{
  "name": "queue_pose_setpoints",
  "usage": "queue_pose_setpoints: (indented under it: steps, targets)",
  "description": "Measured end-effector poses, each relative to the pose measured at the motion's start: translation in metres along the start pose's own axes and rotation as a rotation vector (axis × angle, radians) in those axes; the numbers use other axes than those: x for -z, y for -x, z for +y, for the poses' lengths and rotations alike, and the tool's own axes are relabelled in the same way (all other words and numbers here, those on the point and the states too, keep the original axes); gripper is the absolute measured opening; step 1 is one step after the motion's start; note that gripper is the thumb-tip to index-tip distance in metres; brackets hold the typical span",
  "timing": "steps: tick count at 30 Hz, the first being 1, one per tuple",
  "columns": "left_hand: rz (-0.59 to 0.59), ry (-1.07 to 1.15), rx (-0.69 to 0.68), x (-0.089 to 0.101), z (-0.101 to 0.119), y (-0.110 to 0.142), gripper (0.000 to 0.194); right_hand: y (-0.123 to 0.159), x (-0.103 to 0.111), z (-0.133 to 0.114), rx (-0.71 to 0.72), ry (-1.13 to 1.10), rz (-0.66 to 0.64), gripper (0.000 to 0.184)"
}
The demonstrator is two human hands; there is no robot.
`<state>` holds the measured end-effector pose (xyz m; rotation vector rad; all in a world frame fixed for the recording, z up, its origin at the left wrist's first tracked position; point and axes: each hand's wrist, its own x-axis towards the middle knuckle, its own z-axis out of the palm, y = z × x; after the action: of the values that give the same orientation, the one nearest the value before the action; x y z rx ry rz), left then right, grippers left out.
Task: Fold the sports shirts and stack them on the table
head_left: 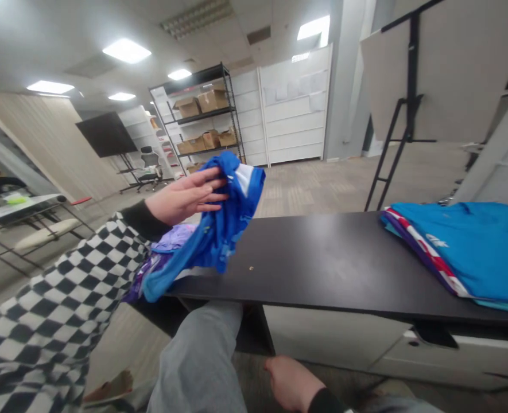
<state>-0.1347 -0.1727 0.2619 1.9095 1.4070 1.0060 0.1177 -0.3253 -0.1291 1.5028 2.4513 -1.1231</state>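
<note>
My left hand (189, 198) is raised over the left part of a dark tabletop (314, 258), its fingers against a bright blue garment (232, 212) with a white patch. The garment hangs bunched from this hand, and its lower end trails down to the left over other clothes. Under it lie a lilac garment (174, 238) and a purple one (139, 278), partly covered. Low in front of the desk, above my lap, is my right hand (294, 381). Its fingers look curled, and whatever may be inside them is hidden.
At the right end of the tabletop is a stack of folded clothes, a blue shirt (481, 241) on top. A board on a black stand (408, 115) rises behind it. Farther off are shelves with cardboard boxes (213, 98) and an office chair (150, 163). A person (2, 182) sits far left.
</note>
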Motion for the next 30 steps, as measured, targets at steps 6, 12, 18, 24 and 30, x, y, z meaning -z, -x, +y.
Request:
queue_pose_setpoints:
  steps: [6, 12, 18, 24, 30]
  targets:
    - [-0.4, -0.05, 0.079, -0.081, -0.068, -0.01, 0.051, 0.01, 0.007, 0.001, -0.039, 0.063, -0.006, 0.036]
    - [-0.405, -0.527, -0.138, -0.176, -0.165, 0.035, 0.068, 0.01, 0.004, -0.007, 0.003, 0.138, -0.045, 0.034]
    - [-0.192, -0.766, -0.115, -0.248, -0.177, 0.067, 0.071, -0.004, -0.003, -0.013, -0.014, 0.17, -0.096, 0.036]
    - [-0.177, -0.734, -0.075, -0.287, -0.148, 0.05, 0.075, 0.033, 0.051, -0.026, 0.104, 0.113, 0.035, 0.029]
    - [-0.139, -0.595, -0.033, -0.308, -0.136, 0.028, 0.071, 0.074, 0.163, -0.018, 0.269, -0.203, 0.538, 0.027]
